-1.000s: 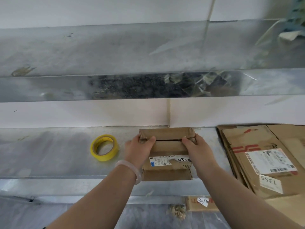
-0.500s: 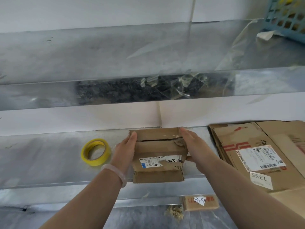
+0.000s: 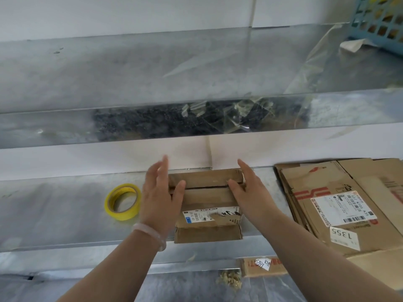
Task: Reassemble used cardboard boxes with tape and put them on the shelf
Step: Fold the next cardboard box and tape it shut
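Observation:
A small brown cardboard box point(image 3: 207, 199) with a white shipping label sits on the metal shelf point(image 3: 54, 214), its front edge hanging slightly past the shelf lip. My left hand point(image 3: 160, 192) is at the box's left side, fingers straight and spread, thumb lying on the top flap. My right hand point(image 3: 248, 192) is at the right side, fingers straight, thumb on the top flap. Neither hand grips the box. A yellow tape roll point(image 3: 123, 201) lies flat on the shelf left of the box.
A stack of flattened cardboard boxes point(image 3: 340, 205) with labels lies on the shelf to the right. An upper metal shelf point(image 3: 152, 68) carries loose clear film and a blue basket point(image 3: 379, 20) at the far right. Another flattened box point(image 3: 261, 267) lies below.
Both hands have opened and loosened from the box's sides, fingers now straight and lifted. The box has stayed on the shelf.

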